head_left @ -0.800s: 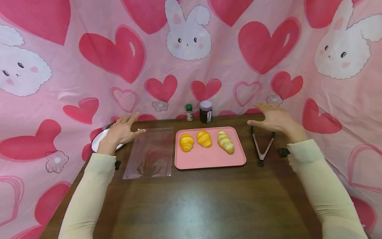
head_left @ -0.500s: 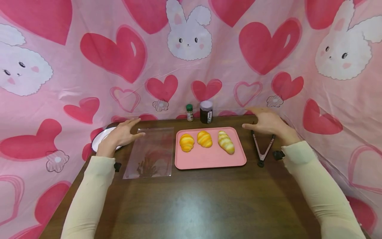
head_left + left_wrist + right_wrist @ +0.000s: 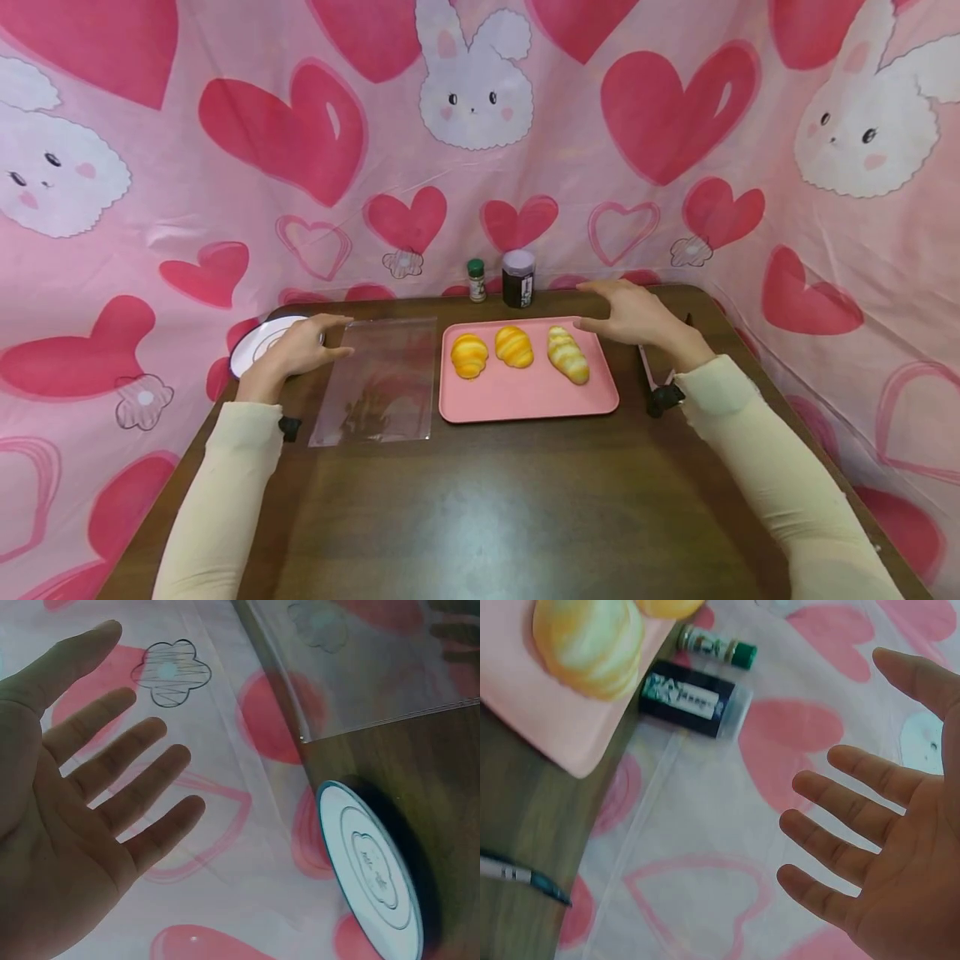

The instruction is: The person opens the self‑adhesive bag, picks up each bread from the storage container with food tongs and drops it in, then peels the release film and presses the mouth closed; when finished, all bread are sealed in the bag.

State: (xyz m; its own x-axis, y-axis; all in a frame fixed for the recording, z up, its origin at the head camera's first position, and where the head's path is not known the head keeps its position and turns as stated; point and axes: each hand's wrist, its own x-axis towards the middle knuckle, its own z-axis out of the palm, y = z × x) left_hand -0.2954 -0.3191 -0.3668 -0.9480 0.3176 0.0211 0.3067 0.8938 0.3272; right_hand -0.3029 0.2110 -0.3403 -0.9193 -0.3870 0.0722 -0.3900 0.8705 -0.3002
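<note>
My left hand point(image 3: 298, 346) hovers between the white plate point(image 3: 255, 346) and a clear plastic bag point(image 3: 382, 379); its fingers are spread and hold nothing in the left wrist view. My right hand point(image 3: 633, 317), fingers apart and palm bare, is in the air by the right end of a pink tray point(image 3: 517, 400). Two orange-yellow bread rolls point(image 3: 469, 357) and one longer, paler roll point(image 3: 567, 356) lie on the tray. Behind my right wrist is a pair of tongs point(image 3: 649, 367), partly hidden by the hand and sleeve.
At the back of the brown table point(image 3: 472, 508) stand a small green-capped shaker point(image 3: 476, 281) and a dark jar with a pale lid point(image 3: 518, 279). A pink cloth point(image 3: 480, 183) with hearts and rabbits hangs behind and along both sides.
My right hand has moved left, from above the tongs toward the tray's right end. The left hand has dropped slightly. The things on the table have stayed put.
</note>
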